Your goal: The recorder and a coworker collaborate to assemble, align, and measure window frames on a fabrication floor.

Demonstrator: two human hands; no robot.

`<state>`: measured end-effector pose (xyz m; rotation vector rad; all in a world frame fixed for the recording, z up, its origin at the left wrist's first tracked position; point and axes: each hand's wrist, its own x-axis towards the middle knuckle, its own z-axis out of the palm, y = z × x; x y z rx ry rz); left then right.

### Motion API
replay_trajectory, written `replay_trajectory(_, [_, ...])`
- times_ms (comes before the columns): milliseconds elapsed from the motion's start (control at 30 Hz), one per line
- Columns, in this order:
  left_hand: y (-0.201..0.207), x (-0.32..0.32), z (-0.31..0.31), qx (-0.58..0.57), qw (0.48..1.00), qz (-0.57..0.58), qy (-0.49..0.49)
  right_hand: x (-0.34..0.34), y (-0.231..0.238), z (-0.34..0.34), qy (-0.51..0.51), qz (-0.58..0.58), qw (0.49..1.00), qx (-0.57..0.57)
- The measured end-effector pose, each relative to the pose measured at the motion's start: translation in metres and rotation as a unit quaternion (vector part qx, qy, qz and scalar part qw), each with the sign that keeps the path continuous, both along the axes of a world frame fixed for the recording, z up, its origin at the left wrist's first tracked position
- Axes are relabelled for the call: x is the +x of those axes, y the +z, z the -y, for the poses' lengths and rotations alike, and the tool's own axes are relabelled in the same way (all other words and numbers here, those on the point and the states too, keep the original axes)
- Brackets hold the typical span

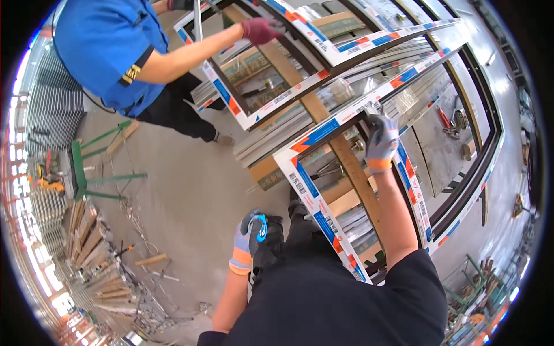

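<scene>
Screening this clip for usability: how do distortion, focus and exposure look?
Head view: strong fisheye bending, so the white window frame curves and black corners vignette; right hand and left hand reasonably sharp; rim detail smeared, lower-left edge blown out.

A co-worker in a blue shirt (107,49) is being cut off at the top edge, head unseen, while small tools (456,120) beyond the window frame (323,216) are blurring past recognition.

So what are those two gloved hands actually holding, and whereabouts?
The right hand grips the white window frame at its top bar. The left hand holds a small blue tool by its body, down at the side.
</scene>
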<state>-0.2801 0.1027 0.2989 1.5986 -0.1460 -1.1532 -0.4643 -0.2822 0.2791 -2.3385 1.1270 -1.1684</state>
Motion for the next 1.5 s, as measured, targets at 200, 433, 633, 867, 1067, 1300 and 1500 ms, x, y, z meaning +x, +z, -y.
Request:
replay_trajectory(200, [0.004,0.0,0.013,0.014,1.0,0.026,0.003,0.065,0.014,-0.092,0.228,-0.155,0.953,0.129])
replay_trajectory(433, [0.007,-0.006,0.02,0.035,0.992,0.112,-0.044,0.086,0.014,-0.109,0.192,-0.236,0.932,0.197])
replay_trajectory(633, [-0.006,-0.012,0.018,0.02,0.994,0.108,-0.024,0.083,-0.002,-0.119,0.103,-0.227,0.92,0.301])
replay_trajectory(867, [0.006,-0.014,0.041,0.009,1.0,0.019,-0.004,0.085,-0.014,-0.121,0.14,-0.114,0.96,0.213])
replay_trajectory(1067, [0.022,-0.013,0.073,0.027,0.993,0.09,-0.078,0.085,-0.009,-0.107,0.247,-0.199,0.944,0.092])
replay_trajectory(1300, [0.027,-0.018,0.081,-0.011,0.95,0.284,-0.129,0.051,0.032,-0.116,0.388,-0.117,0.857,0.318])
replay_trajectory(1500, [0.05,-0.018,0.115,0.011,0.844,0.471,-0.256,0.04,0.033,-0.125,0.411,-0.055,0.803,0.428])
